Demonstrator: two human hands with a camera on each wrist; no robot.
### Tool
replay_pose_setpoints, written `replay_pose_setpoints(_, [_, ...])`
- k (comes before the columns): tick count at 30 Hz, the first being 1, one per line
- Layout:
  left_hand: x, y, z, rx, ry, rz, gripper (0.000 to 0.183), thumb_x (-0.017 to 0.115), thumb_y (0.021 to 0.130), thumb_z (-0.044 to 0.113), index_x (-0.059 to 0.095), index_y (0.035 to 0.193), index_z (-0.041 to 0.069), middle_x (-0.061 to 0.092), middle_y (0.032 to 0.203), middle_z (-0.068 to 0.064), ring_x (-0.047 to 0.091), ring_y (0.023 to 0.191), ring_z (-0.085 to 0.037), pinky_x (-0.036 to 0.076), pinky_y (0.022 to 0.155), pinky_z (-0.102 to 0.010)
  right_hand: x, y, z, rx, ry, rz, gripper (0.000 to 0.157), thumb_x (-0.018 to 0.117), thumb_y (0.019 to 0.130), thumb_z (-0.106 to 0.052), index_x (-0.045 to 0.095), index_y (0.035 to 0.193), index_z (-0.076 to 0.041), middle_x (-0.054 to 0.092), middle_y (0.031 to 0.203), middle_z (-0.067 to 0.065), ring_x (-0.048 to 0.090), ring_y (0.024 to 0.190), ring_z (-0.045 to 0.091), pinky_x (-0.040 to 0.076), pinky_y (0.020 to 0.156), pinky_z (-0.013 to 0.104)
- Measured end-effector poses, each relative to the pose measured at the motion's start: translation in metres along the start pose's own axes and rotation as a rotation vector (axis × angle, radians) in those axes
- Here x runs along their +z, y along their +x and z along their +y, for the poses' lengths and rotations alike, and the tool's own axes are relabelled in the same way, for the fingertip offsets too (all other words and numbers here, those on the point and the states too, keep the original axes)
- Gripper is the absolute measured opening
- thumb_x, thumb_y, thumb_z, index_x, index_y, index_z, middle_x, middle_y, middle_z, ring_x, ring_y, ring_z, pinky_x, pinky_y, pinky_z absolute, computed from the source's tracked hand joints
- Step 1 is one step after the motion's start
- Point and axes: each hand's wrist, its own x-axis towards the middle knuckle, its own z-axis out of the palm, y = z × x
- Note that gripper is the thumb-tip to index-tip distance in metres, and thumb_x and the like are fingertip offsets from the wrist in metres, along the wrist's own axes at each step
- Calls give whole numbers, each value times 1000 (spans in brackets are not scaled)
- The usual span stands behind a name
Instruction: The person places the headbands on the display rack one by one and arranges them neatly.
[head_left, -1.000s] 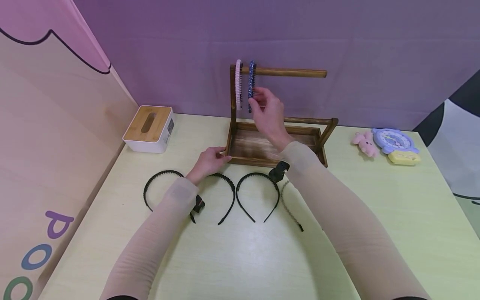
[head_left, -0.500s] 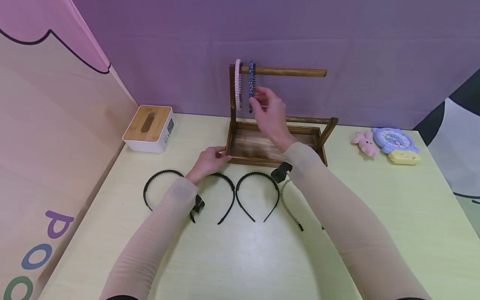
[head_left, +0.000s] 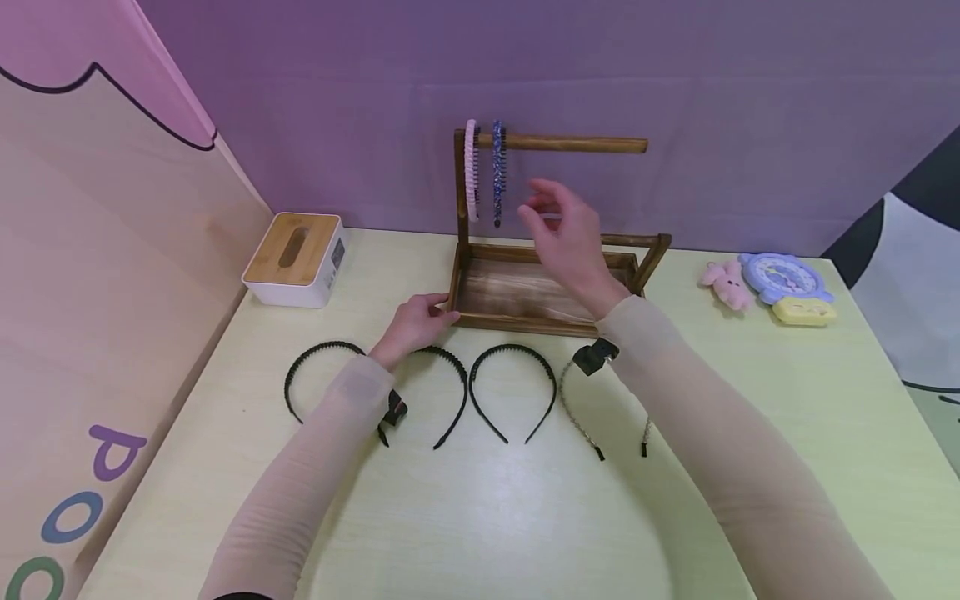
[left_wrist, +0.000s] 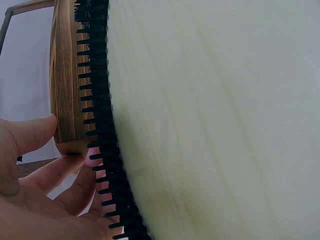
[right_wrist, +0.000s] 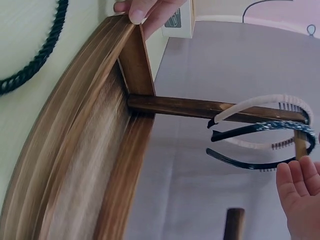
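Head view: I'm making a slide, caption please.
Pink headband and speckled blue headband hanging on a brown wooden rack, its corner held by the left hand, right hand empty.

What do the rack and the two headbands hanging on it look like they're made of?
Rack: likely wood, stained brown; grain shows. Pink headband: perhaps matte fabric, as its surface looks wrapped. Blue headband: probably glossy dark plastic, judging by its smooth ends; the speckled covering could be glitter or sequins.
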Motion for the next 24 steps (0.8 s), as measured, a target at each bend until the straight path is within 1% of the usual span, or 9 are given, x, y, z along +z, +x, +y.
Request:
replay_pose_setpoints(2, [0, 0, 0, 2, 1, -1, 53, 60, 95, 31, 48, 141, 8, 61, 119, -14, 56, 109, -27, 45, 90, -40, -6, -5, 0, -37, -16, 3, 37, 62, 94, -20, 57, 128, -5, 63, 106, 5, 59, 99, 10, 48, 82, 26])
replay_pose_setpoints(4, [0, -1, 0, 3, 4, -1, 53, 60, 95, 31, 47, 141, 8, 61, 120, -15, 56, 110, -28, 44, 90, -40, -11, -11, 2, -70, -55, -4, 35, 63, 94, -18, 58, 125, -2, 64, 105, 7, 60, 97, 12, 50, 81, 28])
replay_pose_setpoints(6, [0, -1, 0, 3, 11, -3, 53, 60, 95, 31, 47, 141, 8, 60, 120, -15, 55, 110, -28, 44, 90, -40, -17, -19, 5, -81, -88, -21, 34, 64, 93, -17, 59, 122, -1, 64, 103, 8, 60, 95, 15, 50, 81, 30])
replay_pose_setpoints(10, [0, -1, 0, 8, 18, 1, 53, 60, 95, 33, 47, 141, 8, 60, 120, -15, 55, 110, -28, 45, 90, -40, -29, -37, 14, -53, -140, -75, 34, 66, 92, -19, 61, 120, -1, 64, 101, 6, 60, 93, 15, 51, 81, 33])
replay_pose_setpoints(14, [0, 0, 0, 7, 10, -1, 54, 60, 95, 33, 47, 141, 8, 60, 120, -15, 55, 110, -28, 44, 90, -40, -35, -59, 28, -21, -178, -147, 34, 67, 92, -21, 61, 119, -3, 64, 100, 5, 60, 90, 16, 51, 77, 34])
replay_pose_setpoints(18, [0, -1, 2, -4, 10, -7, 54, 60, 95, 32, 47, 142, 9, 59, 122, -15, 54, 112, -28, 43, 92, -41, -38, -82, 43, -42, -222, -219, 33, 67, 92, -20, 61, 118, -1, 64, 98, 7, 61, 86, 18, 52, 70, 34])
replay_pose_setpoints(21, [0, -1, 2, -5, 11, -8, 54, 59, 95, 32, 46, 142, 8, 59, 122, -15, 54, 112, -29, 43, 92, -41, -38, -96, 53, -42, -243, -243, 33, 68, 91, -21, 62, 115, 0, 64, 94, 7, 62, 82, 19, 53, 68, 34])
replay_pose_setpoints(24, [0, -1, 1, 4, 15, -7, 54, 59, 96, 32, 46, 142, 8, 59, 122, -16, 54, 112, -29, 43, 92, -41, -38, -107, 61, -17, -253, -264, 35, 69, 90, -23, 62, 115, 1, 65, 92, 6, 63, 78, 18, 52, 67, 34])
